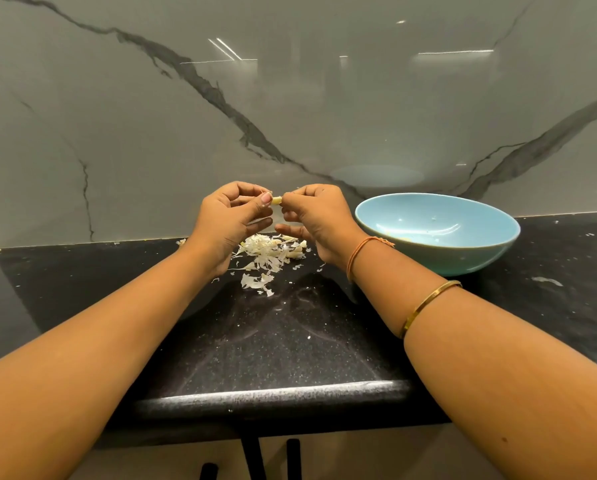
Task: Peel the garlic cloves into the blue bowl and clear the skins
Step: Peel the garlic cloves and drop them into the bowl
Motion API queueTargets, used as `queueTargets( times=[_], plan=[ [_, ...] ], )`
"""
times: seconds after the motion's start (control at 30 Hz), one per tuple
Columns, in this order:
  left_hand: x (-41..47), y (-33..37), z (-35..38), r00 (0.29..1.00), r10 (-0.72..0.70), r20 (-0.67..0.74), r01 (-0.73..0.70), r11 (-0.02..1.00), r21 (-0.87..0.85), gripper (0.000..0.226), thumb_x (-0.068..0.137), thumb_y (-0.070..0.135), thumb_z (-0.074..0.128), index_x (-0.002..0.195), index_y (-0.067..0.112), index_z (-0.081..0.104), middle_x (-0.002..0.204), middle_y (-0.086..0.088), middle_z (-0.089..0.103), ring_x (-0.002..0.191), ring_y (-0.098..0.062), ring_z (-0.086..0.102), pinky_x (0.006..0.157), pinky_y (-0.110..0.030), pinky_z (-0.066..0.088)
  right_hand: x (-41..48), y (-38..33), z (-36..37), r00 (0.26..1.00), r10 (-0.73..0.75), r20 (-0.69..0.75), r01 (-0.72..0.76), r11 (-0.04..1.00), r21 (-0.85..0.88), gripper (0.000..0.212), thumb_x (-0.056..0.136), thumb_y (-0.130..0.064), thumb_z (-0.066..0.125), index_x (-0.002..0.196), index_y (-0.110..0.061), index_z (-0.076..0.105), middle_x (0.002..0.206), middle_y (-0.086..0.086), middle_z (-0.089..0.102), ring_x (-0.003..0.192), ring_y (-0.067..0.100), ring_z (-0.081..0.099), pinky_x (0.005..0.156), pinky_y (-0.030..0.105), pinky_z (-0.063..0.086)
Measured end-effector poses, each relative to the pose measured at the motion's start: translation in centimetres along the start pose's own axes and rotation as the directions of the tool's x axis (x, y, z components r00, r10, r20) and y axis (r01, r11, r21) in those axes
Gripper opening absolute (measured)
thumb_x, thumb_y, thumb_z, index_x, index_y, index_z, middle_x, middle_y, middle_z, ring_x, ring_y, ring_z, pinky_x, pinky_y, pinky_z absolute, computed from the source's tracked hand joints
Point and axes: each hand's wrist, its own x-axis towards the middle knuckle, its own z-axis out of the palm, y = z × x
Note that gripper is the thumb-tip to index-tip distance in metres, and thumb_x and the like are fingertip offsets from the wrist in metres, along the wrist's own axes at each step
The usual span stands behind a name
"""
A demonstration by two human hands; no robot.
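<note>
A small pale garlic clove (277,200) is held in the air between both hands, above the counter. My left hand (231,220) pinches its left end with thumb and fingers. My right hand (310,220) pinches its right end with curled fingertips. Below the hands a heap of white garlic skins (265,254) lies on the black counter, with a few cloves (298,249) at its right side. The blue bowl (439,233) stands tilted to the right of my right hand; a bit of pale garlic shows inside near its lower wall.
The black speckled counter (272,341) has scattered skin flakes and a rounded front edge near me. A glossy grey marble wall (290,98) rises directly behind the hands and bowl. Dark handles (255,459) show below the counter edge.
</note>
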Motion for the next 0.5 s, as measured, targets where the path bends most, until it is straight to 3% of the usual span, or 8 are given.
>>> queueTargets(
  times=[0.27, 0.5],
  plan=[
    [0.13, 0.23, 0.04, 0.993, -0.117, -0.014, 0.108, 0.951, -0.29, 0.007, 0.087, -0.002, 0.057, 0.09, 0.002, 0.063, 0.083, -0.009, 0.068, 0.069, -0.01, 0.068, 0.064, -0.016, 0.055, 0.08, 0.02, 0.14, 0.996, 0.06, 0.069, -0.066, 0.994, 0.084, 0.012, 0.085, -0.001, 0.058, 0.077, -0.004, 0.05, 0.074, 0.01, 0.048, 0.067, 0.013, 0.05, 0.049, 0.022, 0.054],
    [0.35, 0.75, -0.28, 0.985, -0.159, -0.067, 0.122, 0.916, -0.381, 0.007, 0.09, 0.006, 0.058, 0.092, 0.009, 0.064, 0.079, 0.0, 0.071, 0.069, -0.005, 0.064, 0.061, -0.014, 0.054, 0.41, 0.71, -0.07, 0.995, 0.1, 0.025, -0.097, 0.992, -0.086, 0.024, 0.084, 0.004, 0.053, 0.063, -0.005, 0.045, 0.064, 0.01, 0.044, 0.056, 0.016, 0.048, 0.049, 0.024, 0.056]
  ],
)
